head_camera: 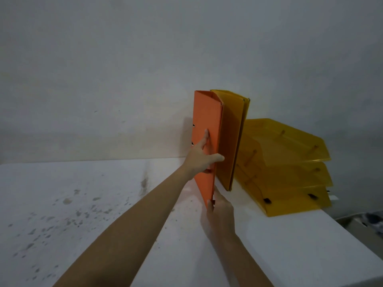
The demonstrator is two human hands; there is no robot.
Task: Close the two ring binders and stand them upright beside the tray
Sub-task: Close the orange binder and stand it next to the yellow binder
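The left hand (pixel 202 157) clasps the orange binder (pixel 207 141) partway up its height, fingers laid flat on the left cover and the thumb hooked round the near edge onto the other side, so the grip is clamped on the binder itself. Below that grip, the right hand (pixel 220 212) pinches the binder's lower near corner, thumb and fingers closed on the cover edge just where it meets the white table (pixel 103 204). The orange binder stands closed and nearly upright, tilted a little, its spine at the top far side. Immediately to the right of the left thumb, a yellow translucent binder (pixel 234 141) stands upright too, pressed against or just beside the orange one; the view is too dim to tell whether the covers actually touch. Further right of both grips sits the stacked yellow tray (pixel 290 172), three tiers high, with the yellow binder leaning close against its left end. Behind everything rises a plain grey wall (pixel 124 69). Dark speckled stains mark the table surface left of the forearms.
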